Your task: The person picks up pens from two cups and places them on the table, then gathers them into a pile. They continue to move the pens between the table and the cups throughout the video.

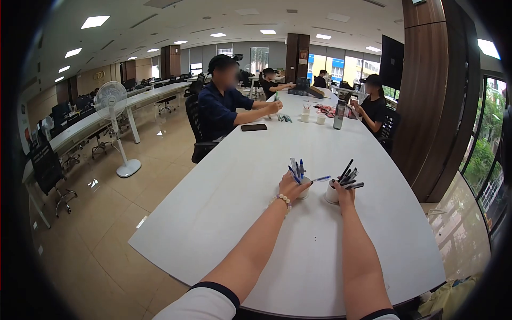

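Two white cups stand side by side on the white table [213,208]. The left cup [304,193] holds several blue and clear pens [297,168], and my left hand [290,185] is closed at its rim, with a blue pen [321,178] sticking out sideways by the fingers. Around the rim of the right cup [332,195], which holds several black pens [349,176], my right hand [344,194] is closed. Part of each cup is hidden behind the fingers.
Farther up the table are a phone [254,127], a grey bottle [339,115], small white cups [305,116] and red items [326,110]. A person [226,104] sits at the left edge, another [373,106] at the right. A white fan [113,104] stands left.
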A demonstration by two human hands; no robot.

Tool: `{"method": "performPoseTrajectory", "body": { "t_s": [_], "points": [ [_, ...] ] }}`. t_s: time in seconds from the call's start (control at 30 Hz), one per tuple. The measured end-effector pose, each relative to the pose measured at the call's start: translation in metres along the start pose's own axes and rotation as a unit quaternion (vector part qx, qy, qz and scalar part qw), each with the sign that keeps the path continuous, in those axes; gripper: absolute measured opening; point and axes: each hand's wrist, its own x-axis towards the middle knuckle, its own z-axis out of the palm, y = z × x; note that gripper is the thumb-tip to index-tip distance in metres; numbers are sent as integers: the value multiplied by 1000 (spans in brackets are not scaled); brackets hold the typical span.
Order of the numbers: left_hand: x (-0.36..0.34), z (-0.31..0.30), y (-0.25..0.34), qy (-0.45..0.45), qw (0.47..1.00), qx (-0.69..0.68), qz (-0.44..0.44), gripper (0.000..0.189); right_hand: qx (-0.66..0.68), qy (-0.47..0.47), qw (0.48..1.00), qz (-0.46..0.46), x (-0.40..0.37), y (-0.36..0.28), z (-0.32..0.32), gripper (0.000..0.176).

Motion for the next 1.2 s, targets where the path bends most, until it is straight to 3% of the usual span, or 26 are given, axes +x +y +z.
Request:
{"method": "performPoseTrajectory", "body": {
  "t_s": [0.03, 0.07, 0.1, 0.13, 0.17, 0.27, 0.33, 0.37, 0.43, 0.47, 0.53, 0.7, 0.77, 0.8, 0.87, 0.9, 1.0, 1.1, 1.13, 1.2],
  "points": [
    [-1, 3, 4, 6, 998, 38, 52, 46, 12, -1, 999, 31, -1, -1, -2, 42],
    [7, 11, -9, 5, 997, 51, 50, 40, 23, 6, 998, 62, -10, -16, -2, 36],
    [14, 19, -21, -5, 997, 60, 52, 34, 99, 12, 995, -1, -4, 6, 3, 26],
    [8, 16, -7, 31, 999, -27, 16, 28, 76, 7, 997, -8, -7, -2, 3, 24],
    [3, 8, 2, 35, 997, 14, 64, 29, 38, 17, 998, -47, -6, 6, 5, 23],
    [-9, 1, 29, -30, 991, 103, 83, 36, -58, 7, 997, -55, -11, -7, 3, 19],
    [-11, 2, 35, -10, 955, 242, 172, 37, -201, 20, 956, -212, -23, -29, 3, 21],
    [-13, 0, 41, -26, 954, 252, 161, 44, -201, 26, 956, -213, -23, -29, 5, 21],
    [-17, 2, 47, -26, 948, 274, 163, 44, -222, 58, 924, -305, -25, -23, 9, 24],
    [-15, 3, 49, -23, 942, 295, 160, 44, -221, 61, 922, -312, -25, -29, 8, 24],
    [-16, 6, 46, -10, 944, 287, 162, 42, -252, 6, 943, -215, -33, -40, 5, 25],
    [-19, 6, 45, 9, 940, 322, 115, 28, -221, 33, 946, -236, -33, -26, 8, 26],
    [-16, 6, 47, 26, 936, 331, 114, 27, -94, 63, 987, -114, -22, -15, 10, 22],
    [-15, 6, 48, 19, 940, 330, 86, 28, -93, 63, 987, -113, -18, -14, 8, 22],
    [-16, 7, 49, 10, 943, 329, 54, 29, 170, 97, 978, -77, -14, -19, 6, 15],
    [-15, 8, 48, 22, 953, 298, 41, 31, 248, 135, 955, -93, -13, -25, 4, 10],
    [-15, 10, 47, 49, 968, 247, -2, 36, 462, 256, 849, 33, 0, -25, -17, 14],
    [-15, 10, 46, 96, 975, 199, -21, 32, 603, 257, 745, 127, 3, -7, -53, 13],
    [-15, 10, 46, 129, 976, 173, -11, 26, 613, 285, 726, 129, 5, 1, -62, 11],
    [-12, 11, 36, 144, 984, 97, 35, 23, 598, 283, 737, 139, 2, -2, -73, 11]
  ]
}}
